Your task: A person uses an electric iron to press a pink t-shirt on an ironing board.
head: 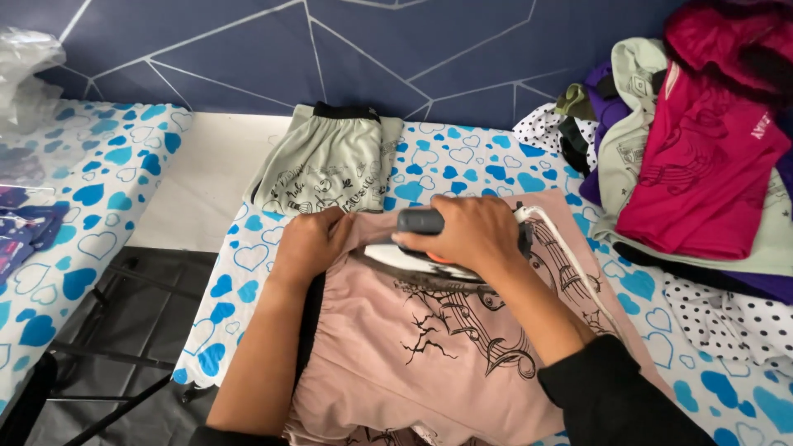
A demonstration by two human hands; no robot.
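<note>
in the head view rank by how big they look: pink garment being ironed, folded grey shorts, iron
1. pink garment, though it lies nearest the camera
2. folded grey shorts
3. iron, partly hidden under the right hand

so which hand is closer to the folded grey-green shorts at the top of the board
Left. The left hand presses the pink garment just below the folded grey-green shorts; the right hand grips the iron farther to their lower right.
</note>
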